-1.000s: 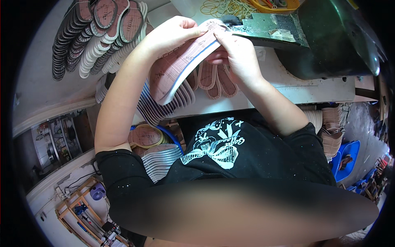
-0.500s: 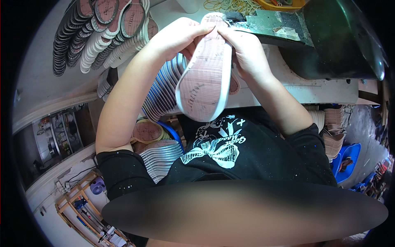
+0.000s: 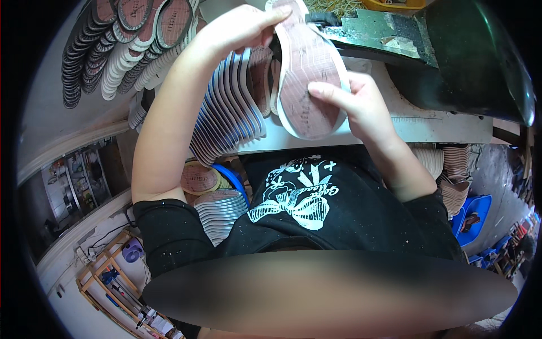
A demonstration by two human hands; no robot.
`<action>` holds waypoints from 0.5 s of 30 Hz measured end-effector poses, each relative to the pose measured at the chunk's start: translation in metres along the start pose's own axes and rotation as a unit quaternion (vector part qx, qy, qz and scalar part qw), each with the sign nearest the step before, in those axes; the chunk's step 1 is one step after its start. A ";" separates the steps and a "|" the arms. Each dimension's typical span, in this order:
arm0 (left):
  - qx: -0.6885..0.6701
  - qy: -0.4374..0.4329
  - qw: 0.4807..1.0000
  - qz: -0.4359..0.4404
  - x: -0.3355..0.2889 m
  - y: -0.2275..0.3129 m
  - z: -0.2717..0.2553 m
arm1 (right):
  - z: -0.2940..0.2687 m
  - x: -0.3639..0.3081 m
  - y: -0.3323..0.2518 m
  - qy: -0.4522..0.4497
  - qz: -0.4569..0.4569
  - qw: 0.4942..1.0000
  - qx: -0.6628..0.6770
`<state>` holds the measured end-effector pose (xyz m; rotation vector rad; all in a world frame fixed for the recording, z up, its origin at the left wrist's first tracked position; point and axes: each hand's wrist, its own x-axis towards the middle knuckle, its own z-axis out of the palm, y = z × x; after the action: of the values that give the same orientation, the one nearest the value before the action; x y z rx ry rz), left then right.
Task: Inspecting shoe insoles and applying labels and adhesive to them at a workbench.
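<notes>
A shoe insole [image 3: 307,73] with a pinkish, lined face and a white rim is held up over the table, its wide end towards me. My left hand [image 3: 251,27] pinches the narrow far end, thumb on top. At the right edge of the wide end, my right hand [image 3: 361,104] grips it with the thumb across the face and the fingers behind, out of sight. Just left of it, a row of insoles with blue and white edges [image 3: 226,107] stands on the table, and pinkish ones [image 3: 261,79] are partly hidden behind the held piece.
A green machine [image 3: 451,62] with a flat arm occupies the right of the white table [image 3: 418,125]. Stacked insoles [image 3: 132,34] stand at the far left; more stacks [image 3: 217,217] sit by my left side. Yellowish strands [image 3: 333,8] lie at the back. A blue bin [image 3: 473,219] stands lower right.
My right hand has slid from the narrow end to the wide end of the insole. The insole has moved slightly up and right and tilted, uncovering more of the row behind it.
</notes>
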<state>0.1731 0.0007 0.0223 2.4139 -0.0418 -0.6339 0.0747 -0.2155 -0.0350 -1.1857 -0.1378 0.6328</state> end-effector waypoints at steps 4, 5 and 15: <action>-0.031 0.051 0.997 -0.041 0.015 0.002 -0.009 | -0.001 0.029 0.010 0.056 -0.043 0.997 0.012; -0.032 0.053 0.997 -0.041 0.015 -0.003 -0.005 | 0.005 0.034 0.010 0.066 -0.079 0.993 0.049; -0.413 -0.028 0.906 0.086 -0.003 -0.014 0.031 | 0.021 0.024 0.023 0.096 -0.081 0.986 0.106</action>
<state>0.1549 -0.0054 -0.0062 1.5487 -0.0070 -0.5004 0.0767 -0.1806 -0.0530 -1.0115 -0.0035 0.3782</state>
